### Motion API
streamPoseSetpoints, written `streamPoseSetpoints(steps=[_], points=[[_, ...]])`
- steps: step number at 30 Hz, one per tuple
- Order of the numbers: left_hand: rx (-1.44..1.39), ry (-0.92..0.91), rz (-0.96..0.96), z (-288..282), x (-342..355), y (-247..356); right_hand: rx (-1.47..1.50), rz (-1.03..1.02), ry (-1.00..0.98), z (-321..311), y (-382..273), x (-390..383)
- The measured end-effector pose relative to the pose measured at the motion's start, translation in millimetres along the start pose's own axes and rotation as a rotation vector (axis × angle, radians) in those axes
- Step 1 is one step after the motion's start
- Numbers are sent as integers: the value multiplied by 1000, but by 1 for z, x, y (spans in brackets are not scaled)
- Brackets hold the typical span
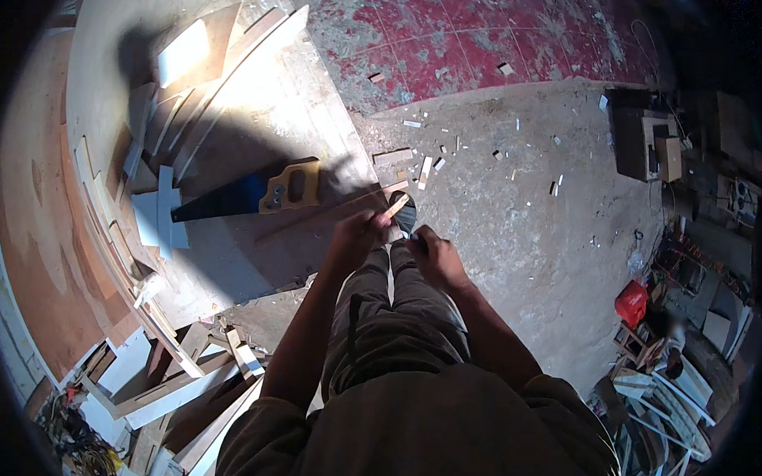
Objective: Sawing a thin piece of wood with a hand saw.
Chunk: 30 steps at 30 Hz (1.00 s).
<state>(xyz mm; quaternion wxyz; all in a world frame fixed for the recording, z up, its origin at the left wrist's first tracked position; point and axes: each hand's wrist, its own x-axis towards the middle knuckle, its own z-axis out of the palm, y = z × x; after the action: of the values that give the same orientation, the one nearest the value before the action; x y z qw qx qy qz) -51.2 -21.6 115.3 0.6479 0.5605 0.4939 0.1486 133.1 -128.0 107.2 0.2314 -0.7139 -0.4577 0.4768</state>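
Observation:
Both my hands are in front of my body, close together above my legs. My left hand (356, 239) is closed around a short, light wooden stick (396, 206), whose end points up and to the right. Just right of it, my right hand (437, 255) is closed, fingers curled in; a small thing may sit at its fingertips, but it is too dark to make out. On the wooden board (319, 93) to the left lies a handsaw (289, 187) with a yellow handle and a dark blade.
Wood strips and panels (193, 105) lie on the board. Offcuts (225, 375) pile up at the lower left. Small wood scraps (441, 164) dot the concrete floor (516, 217). A wooden cabinet (636, 142), a red container (631, 303) and more scrap (673, 395) stand along the right.

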Motion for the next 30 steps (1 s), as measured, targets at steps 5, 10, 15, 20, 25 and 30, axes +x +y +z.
streamPoseSetpoints(steps=[5, 10, 15, 20, 25, 30], points=[[-311, 55, -223, -17, -46, -34, 220, -215, 10, 23, -8, -14], [-533, 126, -261, -48, -89, -47, 598, 139, 2, 4, -23, 17], [-345, 315, -188, -60, -111, -44, 122, 55, 145, -23, -4, 83], [-310, 612, -283, -79, -150, -67, -182, -155, 19, -32, -64, 95], [-486, 755, -275, -86, -174, -65, -217, -352, -170, -4, -61, 80], [-368, 763, -280, -88, -201, -93, -278, -499, -263, 26, -66, 58]])
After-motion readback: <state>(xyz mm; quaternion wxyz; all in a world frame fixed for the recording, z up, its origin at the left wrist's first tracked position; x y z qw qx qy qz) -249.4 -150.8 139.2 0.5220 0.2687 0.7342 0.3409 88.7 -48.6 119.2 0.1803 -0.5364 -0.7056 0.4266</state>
